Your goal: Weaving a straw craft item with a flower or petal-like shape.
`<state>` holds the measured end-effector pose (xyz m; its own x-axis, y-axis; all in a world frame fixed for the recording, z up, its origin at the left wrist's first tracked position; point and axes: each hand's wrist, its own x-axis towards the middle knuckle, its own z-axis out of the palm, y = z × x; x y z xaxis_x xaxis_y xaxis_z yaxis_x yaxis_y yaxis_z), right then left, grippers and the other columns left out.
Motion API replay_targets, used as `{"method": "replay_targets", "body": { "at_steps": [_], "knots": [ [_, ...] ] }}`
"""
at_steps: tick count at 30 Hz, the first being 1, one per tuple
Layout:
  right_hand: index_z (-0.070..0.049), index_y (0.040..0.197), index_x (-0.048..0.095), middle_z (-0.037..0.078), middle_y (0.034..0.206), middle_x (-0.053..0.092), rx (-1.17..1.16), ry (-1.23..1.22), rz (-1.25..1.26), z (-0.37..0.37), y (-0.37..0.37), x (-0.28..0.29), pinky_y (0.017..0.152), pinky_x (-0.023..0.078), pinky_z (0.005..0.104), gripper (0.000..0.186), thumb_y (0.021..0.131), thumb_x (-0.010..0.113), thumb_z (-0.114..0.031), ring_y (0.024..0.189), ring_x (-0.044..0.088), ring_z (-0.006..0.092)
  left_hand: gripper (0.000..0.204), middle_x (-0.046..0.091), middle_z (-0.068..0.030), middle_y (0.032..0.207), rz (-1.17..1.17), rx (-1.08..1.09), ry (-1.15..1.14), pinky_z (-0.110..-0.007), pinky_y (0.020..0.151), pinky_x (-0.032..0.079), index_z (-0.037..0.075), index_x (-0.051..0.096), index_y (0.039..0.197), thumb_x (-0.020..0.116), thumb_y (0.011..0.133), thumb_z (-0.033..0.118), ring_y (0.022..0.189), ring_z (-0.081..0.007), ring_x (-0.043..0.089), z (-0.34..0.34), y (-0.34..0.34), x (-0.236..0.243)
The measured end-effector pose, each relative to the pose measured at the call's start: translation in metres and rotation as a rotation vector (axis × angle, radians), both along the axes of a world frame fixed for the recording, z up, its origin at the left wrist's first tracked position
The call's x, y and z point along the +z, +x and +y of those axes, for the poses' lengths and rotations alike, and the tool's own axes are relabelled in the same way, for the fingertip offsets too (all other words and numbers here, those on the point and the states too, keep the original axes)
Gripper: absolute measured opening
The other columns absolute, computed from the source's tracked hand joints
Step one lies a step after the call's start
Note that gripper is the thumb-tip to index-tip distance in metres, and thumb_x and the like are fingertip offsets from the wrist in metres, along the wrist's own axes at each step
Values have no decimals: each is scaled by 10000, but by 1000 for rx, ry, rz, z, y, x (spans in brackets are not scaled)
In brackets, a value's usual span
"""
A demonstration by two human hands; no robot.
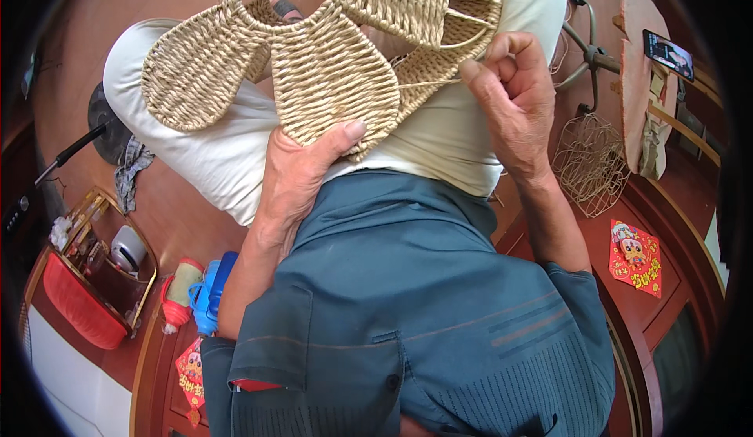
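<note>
A flower-shaped woven piece of tan twisted cord (333, 72) lies across my lap, with wide petals around a round central opening. My left hand (302, 159) grips the tip of the lower petal, its thumb on top and the other fingers hidden underneath. To the right, my right hand (514, 96) pinches a thin strand of cord (430, 84) between thumb and forefinger. That strand runs taut from the lower petal's right edge to my fingertips. Behind the petals, a curved woven band (473, 14) forms the piece's right side, and other strands bridge the gap to it.
A wire frame basket (592, 163) stands on the floor at right, below a metal stand (590, 57). A phone (668, 54) rests on a stool-like seat (634, 84). At left are a red-cushioned chair (82, 300), a blue bottle (210, 296) and a dark round base (110, 119).
</note>
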<state>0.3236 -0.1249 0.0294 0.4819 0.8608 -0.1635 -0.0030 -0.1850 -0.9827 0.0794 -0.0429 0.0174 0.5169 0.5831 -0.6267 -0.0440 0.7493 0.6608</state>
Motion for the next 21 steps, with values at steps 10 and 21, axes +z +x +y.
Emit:
{"method": "replay_targets", "body": {
  "at_steps": [10,21],
  "knots": [
    [-37,1249,681,-44,809,611,103,-128,-284,-7,7,22,580,360,212,240,1023,754,-69,652,457,11,449,763,-92,1115,213,-155,197,-301,902,576,-49,665,1330,748,1067,306,967,-135,699,30,-74,22],
    [-47,1200,695,-70,876,538,180,-221,-496,-12,-2,21,606,344,202,210,1010,783,-61,683,398,14,324,765,-82,1079,15,406,217,-305,848,593,-3,666,1314,681,1105,245,921,-124,708,74,-212,-14]
  ]
}}
